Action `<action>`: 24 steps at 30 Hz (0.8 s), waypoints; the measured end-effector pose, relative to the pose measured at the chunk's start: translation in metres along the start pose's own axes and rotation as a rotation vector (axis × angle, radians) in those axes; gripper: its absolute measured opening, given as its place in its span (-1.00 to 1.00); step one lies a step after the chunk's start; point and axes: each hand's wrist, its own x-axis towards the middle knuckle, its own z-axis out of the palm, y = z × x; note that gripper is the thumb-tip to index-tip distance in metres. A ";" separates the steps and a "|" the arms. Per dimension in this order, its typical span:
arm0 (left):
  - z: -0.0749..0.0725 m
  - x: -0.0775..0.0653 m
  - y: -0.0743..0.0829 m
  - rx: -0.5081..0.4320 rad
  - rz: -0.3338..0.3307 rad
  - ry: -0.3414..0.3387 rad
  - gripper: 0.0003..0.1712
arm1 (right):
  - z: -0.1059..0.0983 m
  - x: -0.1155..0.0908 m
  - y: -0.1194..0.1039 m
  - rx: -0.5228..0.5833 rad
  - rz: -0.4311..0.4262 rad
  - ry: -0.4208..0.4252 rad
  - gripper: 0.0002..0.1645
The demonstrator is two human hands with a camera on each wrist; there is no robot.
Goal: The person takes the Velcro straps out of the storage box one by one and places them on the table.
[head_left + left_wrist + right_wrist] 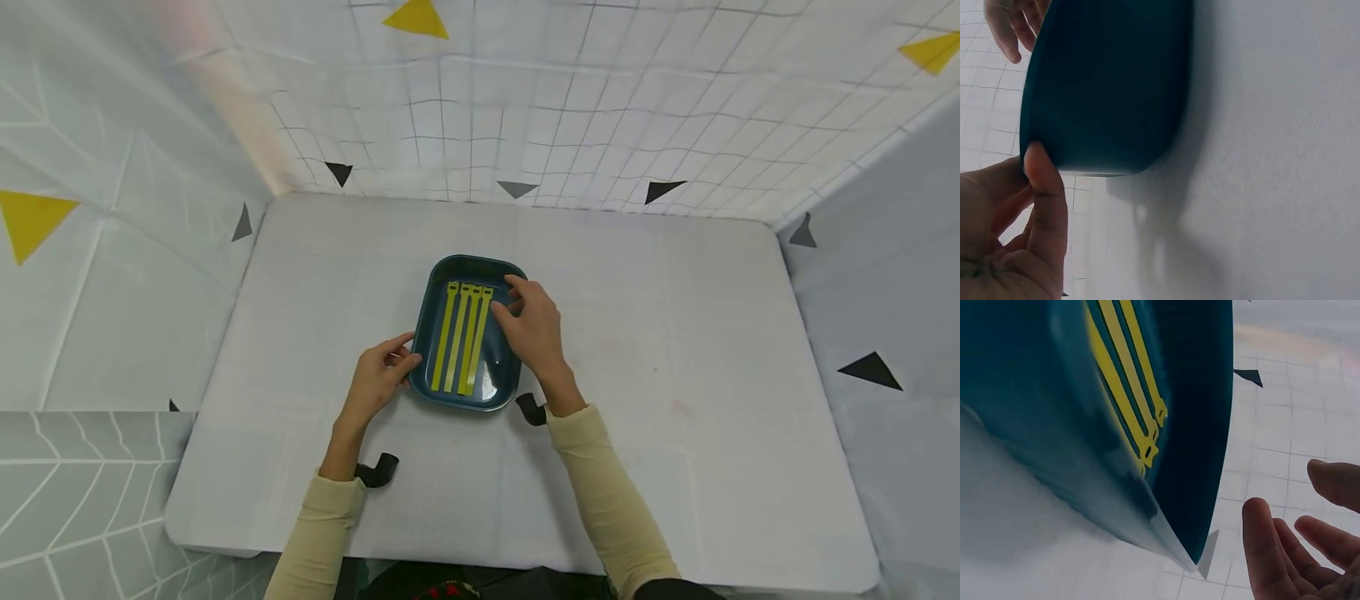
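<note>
A dark teal rectangular tray (501, 342) with rounded corners sits near the middle of the table. Inside it several yellow cable-tie straps (469, 342) lie side by side lengthwise, their slotted heads toward the far end. My left hand (375, 379) pinches the tray's near left rim; in the left wrist view its thumb (1046, 200) lies against the outer wall. Over the far right rim hovers my right hand (535, 325), fingers loosely bent and thumb apart. Nothing is between those fingers (1263, 550) in the right wrist view, where they appear beyond the tray's tip.
The white-covered table (690, 333) extends on all sides of the tray. Black curved pieces stick out at the left wrist (377, 471) and the right wrist (531, 410). A grid-patterned cloth wall (525, 108) stands behind the far table edge, with patterned sheets along both sides.
</note>
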 end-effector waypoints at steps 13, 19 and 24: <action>-0.005 -0.006 0.020 -0.020 0.012 -0.008 -0.52 | 0.015 0.018 0.006 -0.003 0.068 -0.034 -0.52; -0.005 -0.006 0.019 -0.025 0.009 -0.010 -0.52 | 0.022 0.030 0.006 -0.053 0.118 -0.122 -0.49; -0.005 -0.006 0.018 -0.042 0.032 -0.025 -0.51 | 0.026 0.039 0.003 -0.047 0.179 -0.146 -0.49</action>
